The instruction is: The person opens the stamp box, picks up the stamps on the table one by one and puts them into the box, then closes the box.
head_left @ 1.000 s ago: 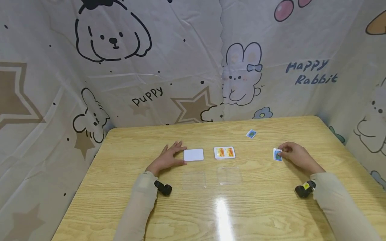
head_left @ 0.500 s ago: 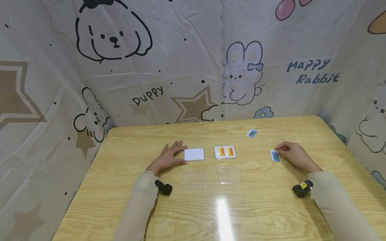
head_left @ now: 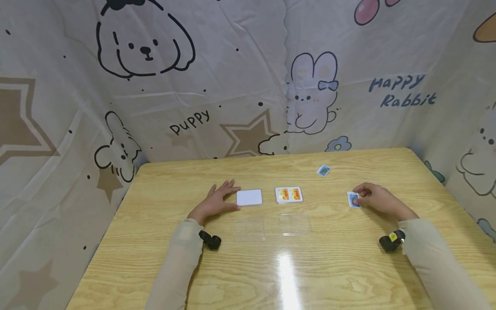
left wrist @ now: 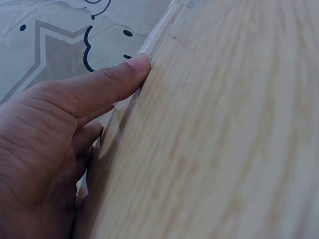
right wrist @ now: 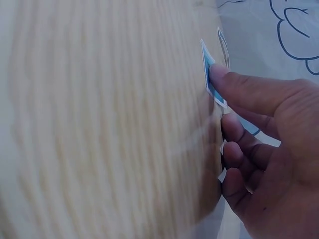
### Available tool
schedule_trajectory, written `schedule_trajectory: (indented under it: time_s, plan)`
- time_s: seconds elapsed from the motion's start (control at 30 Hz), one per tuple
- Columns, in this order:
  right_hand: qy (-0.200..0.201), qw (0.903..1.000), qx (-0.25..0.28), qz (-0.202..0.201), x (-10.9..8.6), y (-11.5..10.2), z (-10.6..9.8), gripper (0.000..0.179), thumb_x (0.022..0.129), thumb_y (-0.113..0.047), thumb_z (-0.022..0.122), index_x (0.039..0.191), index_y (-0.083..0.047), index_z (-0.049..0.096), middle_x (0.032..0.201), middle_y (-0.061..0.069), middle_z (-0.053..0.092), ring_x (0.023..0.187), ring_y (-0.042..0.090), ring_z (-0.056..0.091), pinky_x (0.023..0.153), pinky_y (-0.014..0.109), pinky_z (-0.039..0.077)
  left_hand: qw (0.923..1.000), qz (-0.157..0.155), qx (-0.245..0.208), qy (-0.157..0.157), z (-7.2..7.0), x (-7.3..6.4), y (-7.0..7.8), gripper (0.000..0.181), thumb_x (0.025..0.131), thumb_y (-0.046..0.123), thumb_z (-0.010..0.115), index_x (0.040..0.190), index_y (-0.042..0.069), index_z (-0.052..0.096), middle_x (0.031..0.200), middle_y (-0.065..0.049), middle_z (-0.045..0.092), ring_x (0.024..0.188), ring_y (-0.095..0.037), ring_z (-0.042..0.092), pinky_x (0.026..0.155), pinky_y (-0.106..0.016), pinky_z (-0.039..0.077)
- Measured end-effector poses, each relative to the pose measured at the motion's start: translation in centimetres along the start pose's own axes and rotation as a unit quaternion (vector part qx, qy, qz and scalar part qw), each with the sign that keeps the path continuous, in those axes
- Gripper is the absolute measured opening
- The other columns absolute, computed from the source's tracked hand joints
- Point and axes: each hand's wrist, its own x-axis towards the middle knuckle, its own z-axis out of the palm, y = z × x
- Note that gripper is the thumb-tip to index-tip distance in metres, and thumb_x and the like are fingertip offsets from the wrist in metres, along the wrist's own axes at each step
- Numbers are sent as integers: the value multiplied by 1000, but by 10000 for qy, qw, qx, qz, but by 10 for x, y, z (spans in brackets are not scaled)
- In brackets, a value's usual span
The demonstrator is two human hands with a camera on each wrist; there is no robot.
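Note:
My left hand (head_left: 214, 202) holds a flat white box (head_left: 249, 197) at its left end, index fingertip at the far corner and thumb at the near one. In the left wrist view, the thumb (left wrist: 112, 84) presses against the box's pale edge. On the right, my right hand (head_left: 381, 200) pinches a small blue-and-green picture card (head_left: 353, 199) with a white border. The right wrist view has the thumb (right wrist: 239, 84) on the card's face, with other fingers curled beneath. Between the hands lies a second flat box (head_left: 289, 195), two orange pictures side by side on its top.
Two clear plastic covers (head_left: 249, 230) (head_left: 295, 224) lie in front of the boxes. Another small blue-and-green card (head_left: 323, 171) rests near the far edge of the wooden table (head_left: 232, 275). A printed cloth (head_left: 232, 77) hangs behind and at both sides.
The right hand has shifted the pinched card slightly left and turned it a little on the table. My left hand stays at the white box.

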Motion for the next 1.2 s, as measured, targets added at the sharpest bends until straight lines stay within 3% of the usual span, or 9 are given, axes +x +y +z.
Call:
schedule_trajectory:
  time_s: [0.17,0.43,0.67,0.87,1.2]
  plan:
    - [40,9999,162,-30,1,1,4,41,92,-20,64,122,5,53,109,18,54,96,25,50,81,33,43,10000,-5,-13,9,1,-1,-1,74,86,40,71,148,17,40,163,-5,13,152,-24,2,121,-51,-11]
    - [303,9993,162,-112,3,4,8,29,93,-11,59,117,4,54,104,15,58,93,20,53,77,25,45,10000,-34,-8,27,1,-3,-3,74,85,40,71,148,17,40,163,-5,13,152,-24,2,121,-51,-11]
    - [430,9989,91,-147,4,-1,11,27,96,-15,57,115,3,58,104,16,63,92,18,55,80,29,46,10000,-26,-58,43,2,-2,-4,74,85,40,72,148,17,40,163,-5,14,152,-24,2,121,-51,-11]
    - [439,9985,294,-145,9,-13,14,27,96,-16,58,115,2,60,105,15,64,92,15,55,77,21,45,10000,-3,2,45,2,-1,-4,74,85,42,71,148,18,40,163,-4,14,152,-24,3,121,-51,-11]
    - [379,9967,663,-278,19,-42,19,28,94,-17,60,115,1,59,104,14,62,89,15,55,72,19,48,10000,-20,-80,17,1,-1,-1,74,86,40,71,149,18,39,163,-3,13,152,-22,1,121,-49,-12]
